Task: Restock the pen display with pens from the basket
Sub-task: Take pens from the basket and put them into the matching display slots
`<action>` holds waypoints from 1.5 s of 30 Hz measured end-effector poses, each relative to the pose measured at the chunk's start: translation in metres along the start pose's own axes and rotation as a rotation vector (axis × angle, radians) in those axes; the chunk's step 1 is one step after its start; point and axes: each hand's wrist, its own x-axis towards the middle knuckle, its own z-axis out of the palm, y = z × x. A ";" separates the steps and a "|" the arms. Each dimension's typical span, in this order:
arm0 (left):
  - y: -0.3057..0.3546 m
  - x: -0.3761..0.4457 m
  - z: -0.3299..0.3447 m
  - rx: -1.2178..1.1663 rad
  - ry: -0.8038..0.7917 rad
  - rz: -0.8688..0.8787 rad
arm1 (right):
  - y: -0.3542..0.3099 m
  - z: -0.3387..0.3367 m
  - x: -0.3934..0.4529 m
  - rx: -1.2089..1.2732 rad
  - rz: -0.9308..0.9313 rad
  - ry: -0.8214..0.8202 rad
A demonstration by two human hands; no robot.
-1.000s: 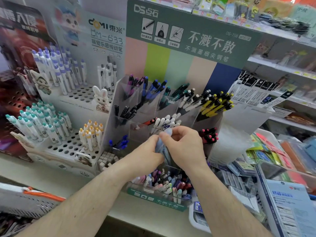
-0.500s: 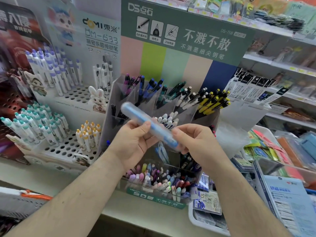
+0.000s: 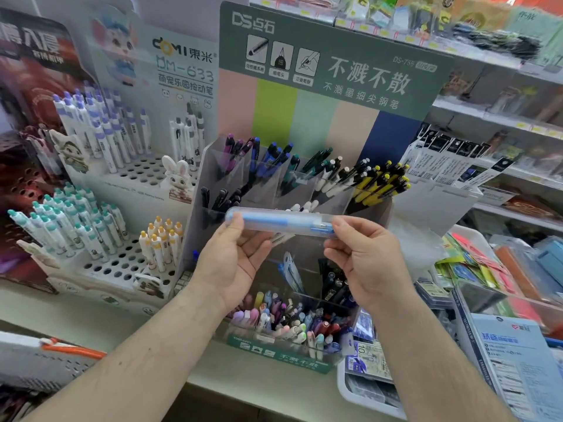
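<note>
I hold a blue pen in a clear plastic sleeve (image 3: 280,222) level in front of the tiered pen display (image 3: 304,190). My left hand (image 3: 234,260) pinches its left end and my right hand (image 3: 362,257) pinches its right end. The display has a green header card, clear compartments with purple, blue, green, white and yellow pens, and a bottom tray of pastel pens (image 3: 286,324). A grey basket with an orange handle (image 3: 51,351) shows at the lower left edge; its contents are hidden.
A white peg-hole pen stand (image 3: 122,178) with purple, teal and orange-capped pens stands left of the display. White trays (image 3: 365,400) of packaged stationery fill the lower right. Store shelves (image 3: 499,117) run behind on the right. A counter edge (image 3: 213,385) runs below.
Both hands lifted the sleeved pen out of the lower display area and turned it from a slant to level. The view moved closer to the display.
</note>
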 end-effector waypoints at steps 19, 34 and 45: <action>-0.018 0.017 -0.027 1.347 -0.283 0.114 | -0.029 -0.021 -0.001 -0.678 -0.565 0.176; -0.032 0.043 -0.015 1.321 -0.285 0.272 | 0.026 -0.010 0.037 -1.156 -0.273 0.033; -0.044 0.041 -0.013 1.629 -0.112 0.279 | 0.044 -0.002 0.039 -1.371 -0.343 0.141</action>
